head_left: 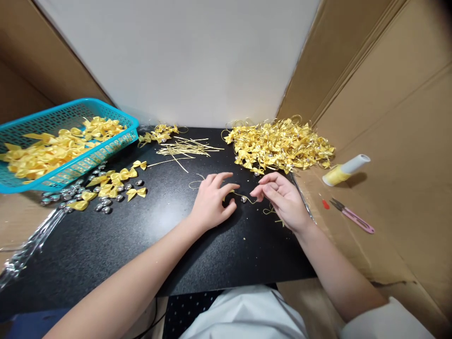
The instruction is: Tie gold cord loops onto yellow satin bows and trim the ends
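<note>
My left hand (213, 202) rests over the black tabletop, its fingers spread and curved, with the thumb apart. A bit of yellow shows beneath its fingers, mostly hidden. Beyond its knuckles lies a thin cord loop (195, 182). To the right, my right hand (284, 202) is closed, fingertips pinching the end of a thin gold cord (250, 197). A small silver bell (243, 199) lies beside this cord, between the two hands; whether it is threaded on cannot be made out. Gold cord scraps (270, 210) lie partly behind my right wrist.
A blue basket (136, 129) of yellow bows stands left, with silver bells (106, 202) and loose bows (123, 174) before it. Gold cord lengths (183, 148) lie at the back. Right are heaped finished bows (282, 143), a thread-wound tube (348, 169) and pink snips (356, 220).
</note>
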Demonstrator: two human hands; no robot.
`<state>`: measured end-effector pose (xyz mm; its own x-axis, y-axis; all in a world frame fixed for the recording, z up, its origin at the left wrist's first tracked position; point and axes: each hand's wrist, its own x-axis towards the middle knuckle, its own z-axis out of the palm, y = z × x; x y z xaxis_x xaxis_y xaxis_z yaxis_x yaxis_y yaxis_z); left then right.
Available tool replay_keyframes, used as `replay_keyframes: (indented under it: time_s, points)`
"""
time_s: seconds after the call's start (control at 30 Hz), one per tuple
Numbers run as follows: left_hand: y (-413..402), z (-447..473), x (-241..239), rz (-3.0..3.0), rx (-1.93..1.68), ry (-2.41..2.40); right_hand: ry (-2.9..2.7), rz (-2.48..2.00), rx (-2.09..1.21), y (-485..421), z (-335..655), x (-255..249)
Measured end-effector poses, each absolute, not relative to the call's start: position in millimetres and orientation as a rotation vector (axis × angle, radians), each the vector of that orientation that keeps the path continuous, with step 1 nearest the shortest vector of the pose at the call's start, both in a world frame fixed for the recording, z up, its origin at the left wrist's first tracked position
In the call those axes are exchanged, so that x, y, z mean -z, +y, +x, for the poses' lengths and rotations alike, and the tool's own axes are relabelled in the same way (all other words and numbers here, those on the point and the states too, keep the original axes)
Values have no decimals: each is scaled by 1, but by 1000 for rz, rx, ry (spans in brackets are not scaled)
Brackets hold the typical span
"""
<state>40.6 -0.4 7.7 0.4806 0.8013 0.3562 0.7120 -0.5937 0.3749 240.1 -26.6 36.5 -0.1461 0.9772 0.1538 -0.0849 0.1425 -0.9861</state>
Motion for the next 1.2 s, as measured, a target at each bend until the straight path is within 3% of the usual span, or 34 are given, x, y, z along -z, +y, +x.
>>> replay_keyframes:
  time_s: [0.37,0.57,0.8,1.2]
  points:
    - [-7,59,-2,2593,-589,1296,-1162,-897,-1282,-21,242,-28]
    - [-7,57,-4,2592,-822,1223,-1004,-827,-1304,-15,245,-25]
    - [-19,73,3,2810,-577,477,-812,-806,-1303,-7,247,-25]
    - [8,123,14,2909,-466,598,-770,-899,-1251,0,253,-24]
